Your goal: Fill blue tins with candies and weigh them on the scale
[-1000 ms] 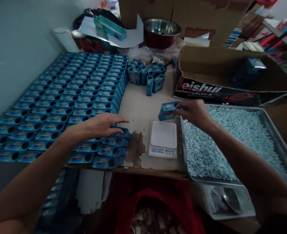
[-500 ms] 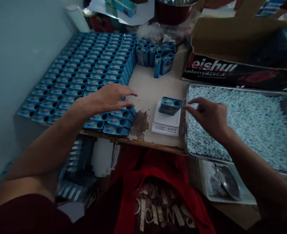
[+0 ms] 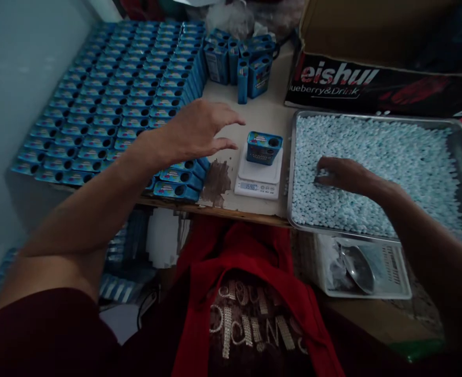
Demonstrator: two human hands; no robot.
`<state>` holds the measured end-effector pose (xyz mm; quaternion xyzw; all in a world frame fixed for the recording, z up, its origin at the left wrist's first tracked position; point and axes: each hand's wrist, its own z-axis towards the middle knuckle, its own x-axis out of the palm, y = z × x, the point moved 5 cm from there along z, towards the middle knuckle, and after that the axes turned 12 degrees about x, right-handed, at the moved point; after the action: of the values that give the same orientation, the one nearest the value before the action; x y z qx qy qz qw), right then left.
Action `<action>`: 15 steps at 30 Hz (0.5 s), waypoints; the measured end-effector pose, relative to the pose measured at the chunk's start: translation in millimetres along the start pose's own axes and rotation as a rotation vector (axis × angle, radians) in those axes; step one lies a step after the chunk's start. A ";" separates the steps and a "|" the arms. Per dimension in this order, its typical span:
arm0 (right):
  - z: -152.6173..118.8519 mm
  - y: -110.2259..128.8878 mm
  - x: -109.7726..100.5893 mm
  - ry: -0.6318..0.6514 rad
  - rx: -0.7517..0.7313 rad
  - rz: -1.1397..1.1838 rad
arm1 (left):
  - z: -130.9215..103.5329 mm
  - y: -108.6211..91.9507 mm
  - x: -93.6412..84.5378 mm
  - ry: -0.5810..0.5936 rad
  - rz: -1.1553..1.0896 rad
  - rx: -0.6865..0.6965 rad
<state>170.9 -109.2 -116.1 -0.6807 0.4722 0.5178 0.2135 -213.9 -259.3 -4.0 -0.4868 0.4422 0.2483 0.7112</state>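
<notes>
A blue tin (image 3: 264, 148) stands upright on a small white digital scale (image 3: 256, 188), its round opening facing up. My left hand (image 3: 203, 128) hovers just left of the tin, thumb and fingers apart, holding nothing. At the right, my right hand (image 3: 343, 175) reaches down into the pale blue-white pellets (image 3: 372, 141) that fill a metal tray (image 3: 293, 173). Its fingertips are bent and touch the pellets; whatever they may hold is hidden.
Rows of blue tins (image 3: 109, 99) fill the table's left side. Several loose tins (image 3: 259, 76) stand behind the scale. A black cardboard box (image 3: 333, 86) sits behind the tray. Below the table edge, a white container (image 3: 406, 280) holds a metal scoop (image 3: 356, 267).
My right hand has moved away from the tin and down into the pellets. My left hand has shifted right, nearer the tin. The whole view has tilted downward slightly.
</notes>
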 end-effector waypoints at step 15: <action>-15.3 -6.0 -14.2 0.079 0.333 0.939 | 50.4 20.7 51.4 -0.040 -0.173 -0.067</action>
<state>183.5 -112.4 -98.7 -0.3704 0.8117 0.4494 0.0449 -185.6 -209.0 -51.7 -0.5416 0.3756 0.2105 0.7220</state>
